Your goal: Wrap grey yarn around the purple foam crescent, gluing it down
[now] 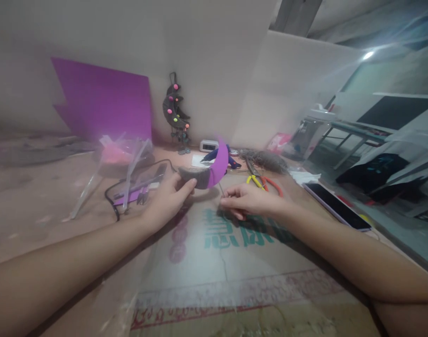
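Observation:
My left hand (168,199) grips a purple foam crescent (217,166) whose lower end is wrapped in grey fuzzy yarn (196,177), and holds it up over the cardboard work surface (214,252). My right hand (249,200) is closed in a pinch beside it, with a thin strand or wire (221,189) running from the fingertips up towards the crescent. Both forearms reach in from the bottom corners.
A purple foam sheet (105,100) leans on the wall, with a finished dark crescent hanging (176,112) beside it. Plastic bags (122,154), a black cable (115,196), a glue gun (228,161), a tuft of grey yarn (266,161), pliers (265,182) and a phone (335,206) lie around.

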`<state>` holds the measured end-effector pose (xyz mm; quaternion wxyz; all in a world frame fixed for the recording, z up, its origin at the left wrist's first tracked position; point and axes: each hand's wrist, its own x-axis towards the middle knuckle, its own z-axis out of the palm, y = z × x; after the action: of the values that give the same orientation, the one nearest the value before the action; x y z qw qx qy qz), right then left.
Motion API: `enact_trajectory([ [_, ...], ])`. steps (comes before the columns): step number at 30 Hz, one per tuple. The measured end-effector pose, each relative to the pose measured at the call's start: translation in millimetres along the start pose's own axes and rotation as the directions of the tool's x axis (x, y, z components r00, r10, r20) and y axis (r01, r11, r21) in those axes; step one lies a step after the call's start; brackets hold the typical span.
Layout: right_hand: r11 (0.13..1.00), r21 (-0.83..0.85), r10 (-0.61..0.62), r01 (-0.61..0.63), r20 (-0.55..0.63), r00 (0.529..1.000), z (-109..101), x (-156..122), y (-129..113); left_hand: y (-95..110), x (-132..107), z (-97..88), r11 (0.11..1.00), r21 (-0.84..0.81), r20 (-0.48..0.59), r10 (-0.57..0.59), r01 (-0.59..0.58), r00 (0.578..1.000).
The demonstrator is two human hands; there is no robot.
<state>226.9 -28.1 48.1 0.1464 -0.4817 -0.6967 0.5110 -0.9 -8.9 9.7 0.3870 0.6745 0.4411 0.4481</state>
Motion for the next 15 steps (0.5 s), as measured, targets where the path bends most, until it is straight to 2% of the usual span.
enact_trajectory([
  [2,0.996,-0.094,0.004,-0.002,0.015,1.0,-8,-4,-2,-2,1,0.2,1.0,0.004,0.008,0.015,-0.015,1.0],
  [4,0.975,-0.219,-0.056,0.029,-0.122,0.991,-19,-11,-7,-5,2,0.7,1.0,0.004,0.043,0.021,-0.021,0.999],
  [5,0.951,-0.306,-0.12,0.047,-0.227,0.966,-24,-14,-10,-6,3,1.1,1.0,0.007,0.069,0.022,-0.022,0.997],
  [7,0.859,-0.507,-0.307,0.064,-0.412,0.858,-34,-21,-16,-7,4,1.9,0.999,0.02,0.119,0.031,-0.033,0.992],
  [9,0.765,-0.642,-0.456,0.044,-0.491,0.742,-40,-27,-21,-7,5,2.5,0.998,0.042,0.165,0.043,-0.05,0.985],
  [10,0.74,-0.671,-0.494,0.036,-0.507,0.706,-42,-29,-23,-6,5,2.8,0.997,0.05,0.186,0.051,-0.061,0.981],
  [15,0.743,-0.663,-0.552,0.09,-0.532,0.642,-43,-32,-25,-1,2,3.3,0.987,0.074,0.298,0.116,-0.145,0.947],
])
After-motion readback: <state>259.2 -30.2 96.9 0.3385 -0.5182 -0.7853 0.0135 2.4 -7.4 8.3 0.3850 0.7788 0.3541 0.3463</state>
